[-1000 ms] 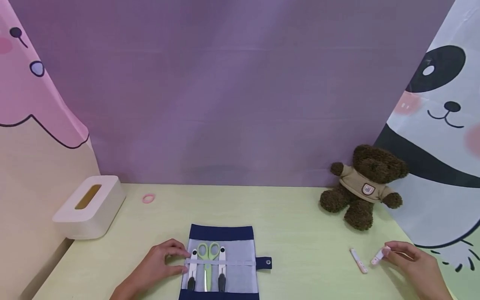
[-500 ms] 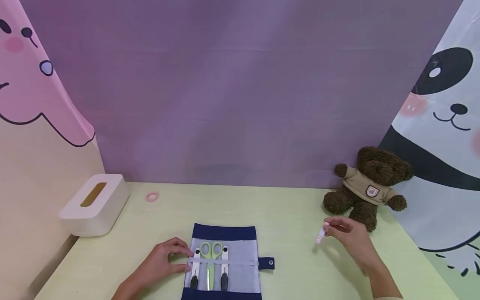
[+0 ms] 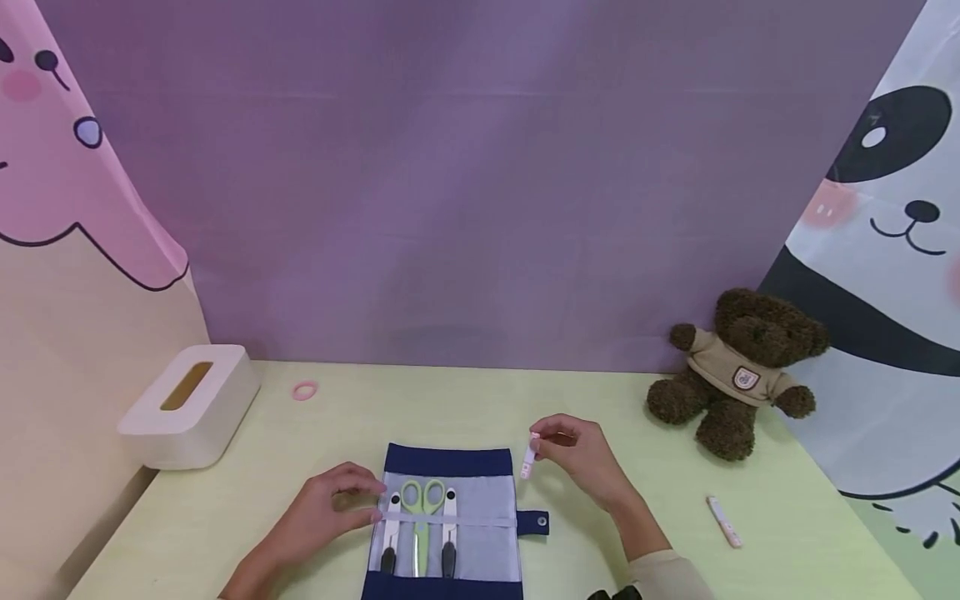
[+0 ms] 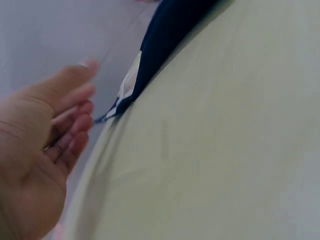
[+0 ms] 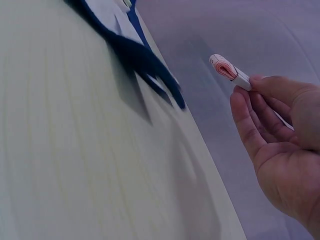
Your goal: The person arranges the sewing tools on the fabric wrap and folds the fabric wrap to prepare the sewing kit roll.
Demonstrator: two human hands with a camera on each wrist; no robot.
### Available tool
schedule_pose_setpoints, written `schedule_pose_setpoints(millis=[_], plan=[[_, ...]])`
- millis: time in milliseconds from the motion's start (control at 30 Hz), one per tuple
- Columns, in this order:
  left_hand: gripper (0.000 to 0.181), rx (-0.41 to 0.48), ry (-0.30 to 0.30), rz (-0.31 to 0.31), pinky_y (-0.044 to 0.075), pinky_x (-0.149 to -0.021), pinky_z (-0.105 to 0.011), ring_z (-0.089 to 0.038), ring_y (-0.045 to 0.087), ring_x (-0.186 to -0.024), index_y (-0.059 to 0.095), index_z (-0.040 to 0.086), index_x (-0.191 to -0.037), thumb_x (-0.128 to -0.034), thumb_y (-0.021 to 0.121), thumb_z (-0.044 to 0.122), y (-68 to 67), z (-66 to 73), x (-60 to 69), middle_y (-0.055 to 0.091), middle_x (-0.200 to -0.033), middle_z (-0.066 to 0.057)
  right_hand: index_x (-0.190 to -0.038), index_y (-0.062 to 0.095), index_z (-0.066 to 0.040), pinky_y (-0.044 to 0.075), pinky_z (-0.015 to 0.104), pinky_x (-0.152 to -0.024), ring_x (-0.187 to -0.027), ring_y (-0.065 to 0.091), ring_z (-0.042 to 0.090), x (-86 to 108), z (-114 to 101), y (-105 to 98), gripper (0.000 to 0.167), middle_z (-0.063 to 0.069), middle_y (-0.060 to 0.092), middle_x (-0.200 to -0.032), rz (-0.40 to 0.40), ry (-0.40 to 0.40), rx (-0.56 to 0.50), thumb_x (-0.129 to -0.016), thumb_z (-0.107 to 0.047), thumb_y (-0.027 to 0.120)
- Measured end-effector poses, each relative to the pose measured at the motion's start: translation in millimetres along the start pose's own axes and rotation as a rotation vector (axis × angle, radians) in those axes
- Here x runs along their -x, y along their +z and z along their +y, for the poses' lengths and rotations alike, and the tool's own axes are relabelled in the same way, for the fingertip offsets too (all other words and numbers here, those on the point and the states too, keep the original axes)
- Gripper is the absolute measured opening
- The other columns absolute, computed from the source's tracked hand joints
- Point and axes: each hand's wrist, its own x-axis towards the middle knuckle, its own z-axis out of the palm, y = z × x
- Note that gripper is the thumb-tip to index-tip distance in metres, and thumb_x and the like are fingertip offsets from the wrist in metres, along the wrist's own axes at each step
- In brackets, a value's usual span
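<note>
A navy and grey fabric pouch (image 3: 487, 500) lies unfolded at the front middle of the table. Under its elastic band sit green-handled scissors (image 3: 422, 500), flanked by two slim white tools with dark ends, one left (image 3: 390, 533) and one right (image 3: 449, 533). My left hand (image 3: 326, 512) rests by the pouch's left edge, thumb and fingers apart, touching it. Just off the pouch's upper right corner, my right hand (image 3: 581, 458) pinches a small folded tape measure (image 5: 227, 68), held above the table. A similar pale pink-and-white strip (image 3: 724, 522) lies farther right.
A white tissue box (image 3: 187, 408) stands at the left, with a pink ring (image 3: 304, 391) near it. A brown teddy bear (image 3: 738, 375) sits at the back right. The strap (image 3: 533, 523) with a snap sticks out from the pouch's right side.
My right hand has carried the folded tape measure leftward from the table's right side to the pouch's upper right. The left hand stays at the pouch's left edge.
</note>
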Motion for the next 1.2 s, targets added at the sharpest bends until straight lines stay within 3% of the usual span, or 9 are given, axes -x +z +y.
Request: schedule_pose_setpoints(millis=[100, 167, 333, 467, 567, 767, 1200], plan=[[0.024, 0.006, 0.027, 0.031, 0.057, -0.089, -0.029, -0.015, 0.066, -0.098, 0.079, 0.025, -0.109, -0.0868, 0.084, 0.032, 5.8, 12.2, -7.5, 0.071, -0.111, 0.011, -0.118, 0.068, 0.007, 0.061, 0.041, -0.089, -0.089, 0.073, 0.020, -3.6, -2.3, 13.5, 0.031, 0.019, 0.070, -0.106, -0.030, -0.006, 0.011, -0.095, -0.013, 0.074], [0.024, 0.015, 0.030, 0.014, 0.057, -0.089, -0.030, -0.017, 0.066, -0.099, 0.079, 0.024, -0.110, -0.0872, 0.084, 0.030, 12.7, 23.3, -14.2, 0.071, -0.111, 0.012, -0.118, 0.068, 0.006, 0.062, 0.041, -0.089, -0.089, 0.073, 0.022, -4.7, -3.7, 21.0, 0.031, 0.018, 0.070, -0.106, -0.046, -0.006, 0.006, -0.095, -0.013, 0.074], [0.026, 0.018, 0.015, -0.098, 0.056, -0.090, -0.033, -0.015, 0.066, -0.103, 0.079, 0.023, -0.111, -0.0885, 0.082, 0.034, 35.6, 50.4, -31.6, 0.069, -0.111, 0.014, -0.117, 0.070, 0.003, 0.062, 0.035, -0.088, -0.091, 0.071, 0.024, -5.7, -6.4, 37.6, 0.028, 0.015, 0.071, -0.106, -0.059, 0.016, 0.004, -0.095, -0.013, 0.074], [0.022, -0.004, 0.004, -0.169, 0.055, -0.090, -0.032, -0.011, 0.063, -0.106, 0.081, 0.024, -0.108, -0.0887, 0.082, 0.034, 51.1, 61.8, -41.6, 0.069, -0.110, 0.014, -0.115, 0.071, 0.001, 0.061, 0.033, -0.086, -0.090, 0.070, 0.022, -6.7, -6.5, 49.1, 0.024, 0.014, 0.072, -0.104, -0.073, 0.024, 0.013, -0.095, -0.013, 0.074], [0.016, -0.030, 0.009, -0.197, 0.054, -0.088, -0.030, -0.008, 0.062, -0.104, 0.082, 0.024, -0.102, -0.0883, 0.083, 0.032, 58.9, 62.6, -44.1, 0.068, -0.109, 0.013, -0.114, 0.072, -0.001, 0.061, 0.031, -0.082, -0.089, 0.070, 0.021, -7.5, -6.6, 56.6, 0.022, 0.014, 0.072, -0.103, -0.094, 0.023, 0.010, -0.095, -0.013, 0.074], [0.011, -0.088, 0.016, -0.188, 0.049, -0.087, -0.030, -0.007, 0.059, -0.102, 0.083, 0.025, -0.094, -0.0863, 0.084, 0.032, 66.6, 56.3, -42.8, 0.067, -0.106, 0.015, -0.109, 0.074, -0.004, 0.058, 0.028, -0.076, -0.087, 0.068, 0.019, -8.2, -6.8, 67.3, 0.019, 0.012, 0.073, -0.097, -0.116, 0.012, 0.031, -0.092, -0.013, 0.077], [0.013, -0.137, 0.016, -0.186, 0.045, -0.086, -0.029, -0.005, 0.051, -0.099, 0.084, 0.025, -0.093, -0.0836, 0.086, 0.033, 77.4, 52.9, -44.0, 0.066, -0.103, 0.014, -0.111, 0.074, -0.002, 0.057, 0.024, -0.076, -0.082, 0.069, 0.014, -5.5, 4.3, 72.7, 0.020, 0.012, 0.074, -0.099, -0.160, 0.029, 0.016, -0.095, -0.013, 0.074]])
